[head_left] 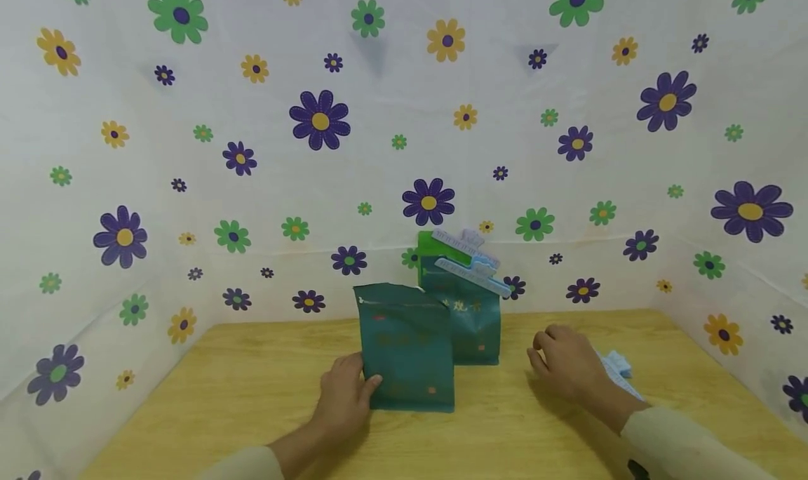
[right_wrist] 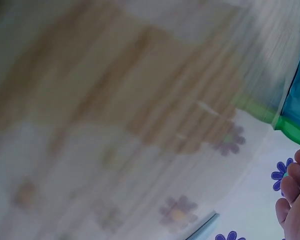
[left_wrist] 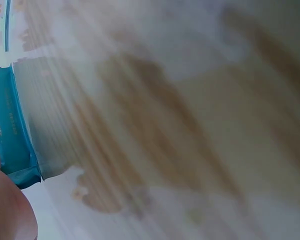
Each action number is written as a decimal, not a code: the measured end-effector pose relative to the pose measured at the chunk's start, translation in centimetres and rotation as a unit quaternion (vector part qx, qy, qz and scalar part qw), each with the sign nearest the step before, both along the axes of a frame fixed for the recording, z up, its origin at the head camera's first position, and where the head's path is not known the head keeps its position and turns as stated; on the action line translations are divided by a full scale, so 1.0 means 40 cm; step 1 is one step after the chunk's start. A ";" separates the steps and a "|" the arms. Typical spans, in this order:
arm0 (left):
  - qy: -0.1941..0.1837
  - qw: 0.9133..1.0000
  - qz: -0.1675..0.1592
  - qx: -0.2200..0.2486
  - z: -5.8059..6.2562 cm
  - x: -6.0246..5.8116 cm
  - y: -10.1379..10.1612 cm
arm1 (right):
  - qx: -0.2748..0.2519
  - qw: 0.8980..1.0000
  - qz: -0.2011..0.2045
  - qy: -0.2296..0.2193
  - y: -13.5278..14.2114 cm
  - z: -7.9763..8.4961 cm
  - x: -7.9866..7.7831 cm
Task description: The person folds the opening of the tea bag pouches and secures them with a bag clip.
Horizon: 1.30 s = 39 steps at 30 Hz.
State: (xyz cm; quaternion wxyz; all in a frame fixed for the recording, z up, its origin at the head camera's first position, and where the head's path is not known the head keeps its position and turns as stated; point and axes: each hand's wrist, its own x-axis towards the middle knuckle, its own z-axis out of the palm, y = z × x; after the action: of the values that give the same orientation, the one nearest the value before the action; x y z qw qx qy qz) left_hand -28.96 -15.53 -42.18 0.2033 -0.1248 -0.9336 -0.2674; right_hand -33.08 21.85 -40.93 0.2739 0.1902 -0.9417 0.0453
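My left hand grips the lower left edge of a dark teal pouch standing upright on the table, thumb on its front. The pouch's top edge looks uneven, with a light line below it. In the left wrist view the same pouch shows at the left border beside part of the hand. To the right, my right hand is over the table, fingers loosely bent, holding nothing. A pale blue clip lies beside the right wrist, partly hidden by it. The right wrist view catches the fingers at its right border.
Behind stands a second teal pouch, partly covered by the front one. A blue long-jawed clip sits across its top. Farther back, a lilac clip is on a bright green pouch. Flowered cloth surrounds the wooden table.
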 end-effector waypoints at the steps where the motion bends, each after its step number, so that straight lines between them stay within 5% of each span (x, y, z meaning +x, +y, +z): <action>1: 0.003 1.000 -0.001 -0.002 0.000 -0.001 0.003 | -0.001 1.000 0.003 0.001 -0.003 -0.001 0.000; 18: 0.027 0.999 -0.023 -0.014 -0.005 -0.006 0.052 | 0.037 0.999 0.021 0.019 -0.059 -0.005 0.009; 25: 0.039 0.999 -0.031 -0.017 -0.010 -0.012 0.068 | 0.008 0.999 0.041 0.008 -0.075 -0.006 0.013; 39: 0.055 0.997 -0.045 -0.019 -0.007 -0.024 0.120 | -0.065 0.991 0.094 0.070 -0.120 0.011 0.017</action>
State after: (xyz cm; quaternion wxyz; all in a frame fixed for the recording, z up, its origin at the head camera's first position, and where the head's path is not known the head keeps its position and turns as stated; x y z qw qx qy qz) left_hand -29.93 -10.73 -42.46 0.2396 -0.1846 -0.9194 -0.2514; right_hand -32.41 17.06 -40.49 0.3452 0.2618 -0.8934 0.1190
